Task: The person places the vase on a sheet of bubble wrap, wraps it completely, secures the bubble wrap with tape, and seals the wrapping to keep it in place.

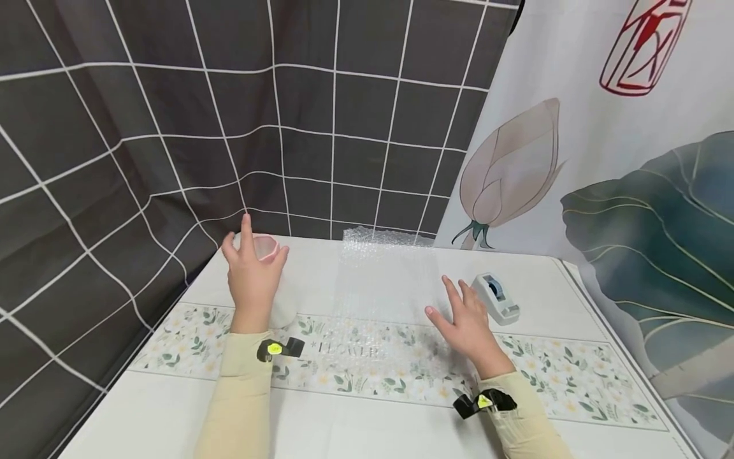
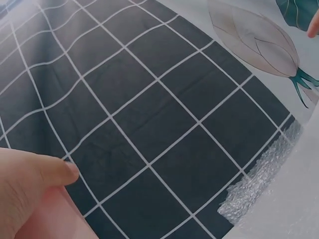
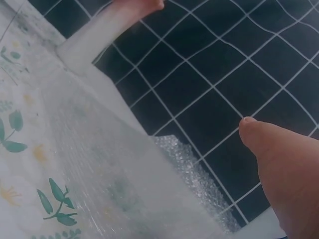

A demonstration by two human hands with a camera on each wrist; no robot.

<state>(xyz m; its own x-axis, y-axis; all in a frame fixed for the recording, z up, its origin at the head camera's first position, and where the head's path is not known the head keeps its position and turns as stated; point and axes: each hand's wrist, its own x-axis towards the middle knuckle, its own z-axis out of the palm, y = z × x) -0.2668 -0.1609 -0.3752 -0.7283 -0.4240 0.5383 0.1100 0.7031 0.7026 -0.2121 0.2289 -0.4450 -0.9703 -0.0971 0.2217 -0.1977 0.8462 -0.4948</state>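
Observation:
A tall vase (image 1: 283, 311), white below and pink at its rim, stands on the left part of the table. My left hand (image 1: 255, 280) is right at it with fingers spread and the index finger extended, partly hiding it. The thumb (image 2: 60, 173) overlaps the vase's pink upper part in the left wrist view. A sheet of clear bubble wrap (image 1: 381, 274) lies flat between the hands, its far end crinkled. Over the sheet's right side hovers my right hand (image 1: 467, 322), fingers spread, holding nothing.
To the right of the right hand sits a pale tape dispenser (image 1: 497, 301) with a blue core. A floral band (image 1: 579, 376) crosses the white table (image 1: 355, 427). Dark gridded curtain (image 1: 304, 159) hangs behind and left, a white printed curtain (image 1: 545, 57) on the right.

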